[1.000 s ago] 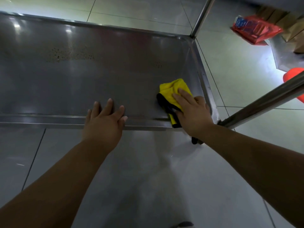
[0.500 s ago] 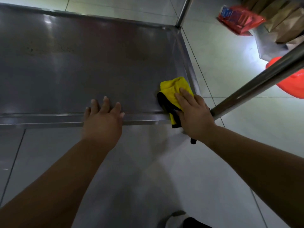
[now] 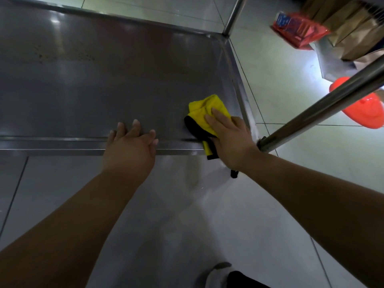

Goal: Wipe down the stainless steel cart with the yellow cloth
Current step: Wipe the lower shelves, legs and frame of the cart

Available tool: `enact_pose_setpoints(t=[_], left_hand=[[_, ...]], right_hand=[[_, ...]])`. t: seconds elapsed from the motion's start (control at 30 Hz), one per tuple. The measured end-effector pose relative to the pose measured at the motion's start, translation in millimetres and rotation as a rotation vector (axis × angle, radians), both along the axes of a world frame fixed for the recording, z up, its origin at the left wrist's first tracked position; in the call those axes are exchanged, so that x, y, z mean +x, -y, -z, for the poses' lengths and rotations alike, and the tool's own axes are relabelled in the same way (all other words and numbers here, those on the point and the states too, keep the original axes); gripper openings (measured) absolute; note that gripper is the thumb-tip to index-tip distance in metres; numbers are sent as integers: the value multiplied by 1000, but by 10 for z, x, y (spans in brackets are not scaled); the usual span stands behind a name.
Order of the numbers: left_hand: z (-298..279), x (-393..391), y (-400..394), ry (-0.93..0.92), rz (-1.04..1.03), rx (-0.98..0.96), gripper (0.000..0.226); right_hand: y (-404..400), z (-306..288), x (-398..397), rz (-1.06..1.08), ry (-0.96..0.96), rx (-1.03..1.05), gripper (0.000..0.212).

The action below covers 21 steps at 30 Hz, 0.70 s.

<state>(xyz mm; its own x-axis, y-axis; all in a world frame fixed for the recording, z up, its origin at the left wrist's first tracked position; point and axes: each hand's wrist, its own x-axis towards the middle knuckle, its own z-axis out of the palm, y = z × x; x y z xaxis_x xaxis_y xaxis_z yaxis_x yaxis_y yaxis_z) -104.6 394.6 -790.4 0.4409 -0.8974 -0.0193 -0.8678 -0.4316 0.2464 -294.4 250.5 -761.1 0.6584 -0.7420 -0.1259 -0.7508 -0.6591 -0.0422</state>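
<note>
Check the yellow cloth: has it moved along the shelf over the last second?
No. The yellow cloth sits under the right hand by the cart's near-right corner post.
</note>
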Motion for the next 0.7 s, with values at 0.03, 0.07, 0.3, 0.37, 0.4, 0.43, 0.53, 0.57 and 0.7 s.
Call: enact_pose_setpoints(t=[0.03,0.07,0.3,0.37,0.4,0.43,0.53,0.57,0.7], left_hand=[[-9,0,-6,4,5,-5,40],[-13,-1,-16,3,7,-13,40],[-99,-45,-15,-45,-20,-45,48],[-141,-42,-3,-63,-36,-55,41],[-160,-42,9,-68,-43,-28,36],[-180,-36,27,-61,-48,-12,33],[-231,-14,54,-54,-58,-35,29],[-245,-4,65,-43,-58,-27,29],[-277,44,88,57,-37,30,33]], right_hand=[[88,-24,-34,57,-15,-1,61],[169,-41,-62,133,-22,0,62],[249,-27,251,395,2,2,55],[226,-48,353,284,4,0,51],[217,-58,378,218,-6,-7,50],[223,-65,390,166,-21,-13,51],[312,-53,339,140,-54,-41,55],[372,-45,313,165,-52,-53,56],[623,-54,317,384,-15,-60,56]])
